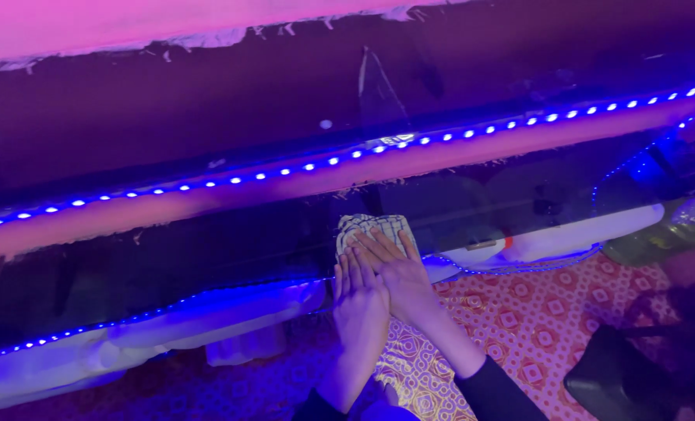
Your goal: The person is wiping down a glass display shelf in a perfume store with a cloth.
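Two hands, left hand [361, 312] and right hand [398, 273], press flat fingers together on one checked cloth [371, 228].

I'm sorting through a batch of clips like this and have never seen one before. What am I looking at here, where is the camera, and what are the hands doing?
There is no machine here: these are a person's two bare hands, filmed by a camera worn on the head and looking down at them. That is why the arms enter from the bottom edge.

The right hand lies flat on a folded checked cloth, pressing it against a dark glass panel. The left hand lies flat beside it, its fingertips at the cloth's lower edge. Neither hand closes a grip around anything; both are open and pressing.

Strips of blue lights run along the panel's edges and colour everything purple. Below is a patterned red and orange floor covering. At lower right sits a dark object I cannot identify.
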